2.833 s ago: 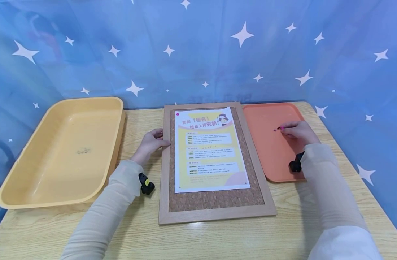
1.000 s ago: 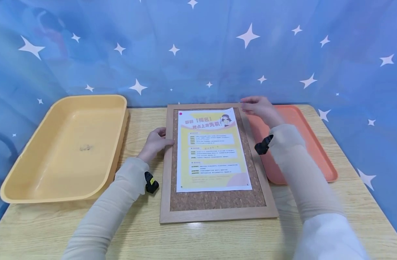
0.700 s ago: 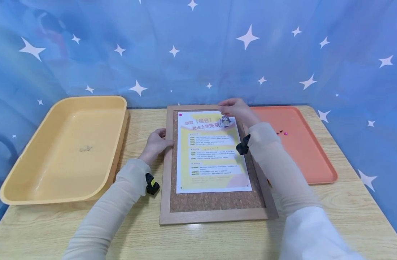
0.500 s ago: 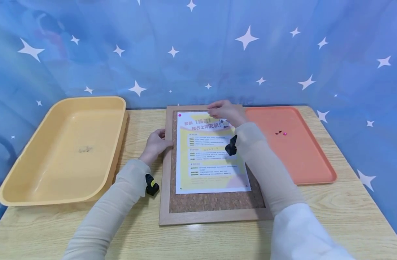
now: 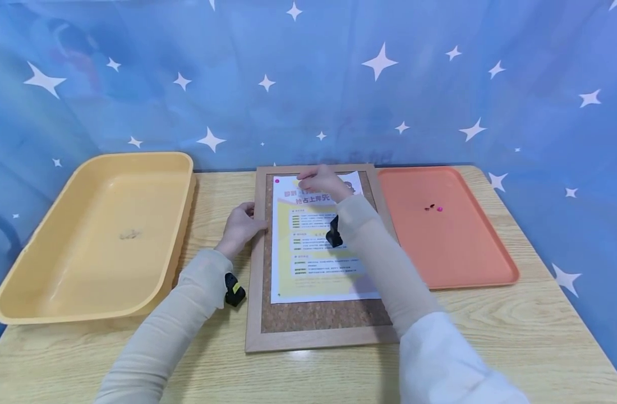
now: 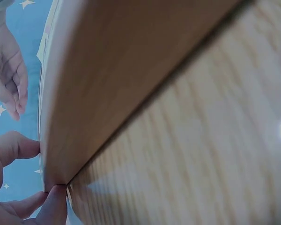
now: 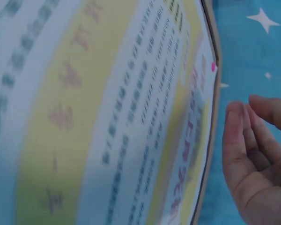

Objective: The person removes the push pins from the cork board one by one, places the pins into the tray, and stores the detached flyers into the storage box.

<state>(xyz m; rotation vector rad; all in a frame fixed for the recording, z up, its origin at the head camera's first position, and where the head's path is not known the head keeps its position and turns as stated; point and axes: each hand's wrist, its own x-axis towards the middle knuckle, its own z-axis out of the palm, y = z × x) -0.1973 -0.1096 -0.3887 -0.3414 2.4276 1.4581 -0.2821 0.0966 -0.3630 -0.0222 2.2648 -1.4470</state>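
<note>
A framed cork board [image 5: 318, 316] lies on the table with a printed yellow-and-white poster [image 5: 308, 283] on it. A pink pushpin [image 5: 276, 181] sits at the poster's top left corner, and a small dark spot marks its lower left corner. My left hand [image 5: 239, 229] grips the board's left edge; in the left wrist view the thumb [image 6: 21, 146] rests on the frame's face and fingertips press its side. My right hand [image 5: 322, 182] hovers over the poster's heading. In the right wrist view its fingers bend loosely, with nothing visible between thumb and fingertips.
An orange tray [image 5: 455, 252] right of the board bears a pink pushpin [image 5: 440, 209] and a few small dark bits. On the left stands a deep yellow tub [image 5: 179, 224] with a grey smudge on its floor. Behind hangs a blue star-patterned curtain [image 5: 308, 84].
My right hand has left the orange tray, where it was pinching a small pink thing, and moved left across the board's top to the heading. My left hand stays at the board's edge.
</note>
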